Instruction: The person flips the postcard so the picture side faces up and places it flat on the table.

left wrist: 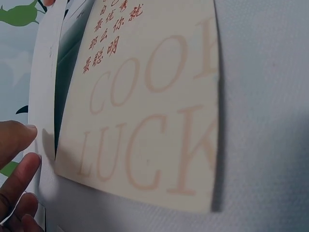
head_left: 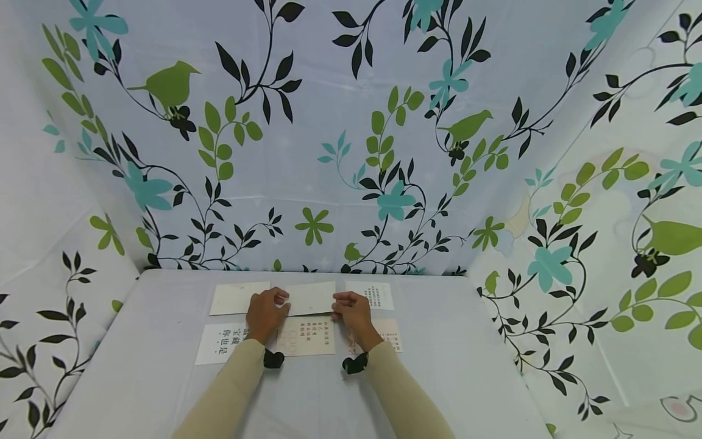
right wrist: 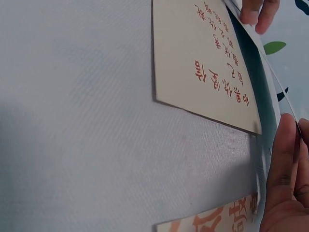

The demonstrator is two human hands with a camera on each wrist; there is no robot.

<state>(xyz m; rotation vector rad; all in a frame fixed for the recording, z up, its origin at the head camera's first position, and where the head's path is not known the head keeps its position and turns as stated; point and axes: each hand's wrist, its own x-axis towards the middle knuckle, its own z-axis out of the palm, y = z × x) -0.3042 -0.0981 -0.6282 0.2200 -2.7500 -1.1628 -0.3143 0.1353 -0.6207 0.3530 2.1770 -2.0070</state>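
Note:
A blank cream card (head_left: 311,299) lies in the middle of the back row, its near edge slightly raised. At its right end, my right hand (head_left: 355,317) pinches the edge between thumb and fingers, as the right wrist view shows close up. My left hand (head_left: 267,314) is at the left end, thumb and index finger apart, fingertips (left wrist: 32,162) right at the card. A dark teal strip (left wrist: 67,72) shows below the near edge. Just in front lies a cream card with red characters and pale "LUCK" lettering (left wrist: 149,125).
Another blank card (head_left: 236,297) is at back left, and a white card with small print (head_left: 378,295) at back right. A white card with large dark characters (head_left: 214,344) and a card with reddish print (head_left: 392,334) lie partly under the arms. Patterned cloth (head_left: 340,183) hangs behind the table.

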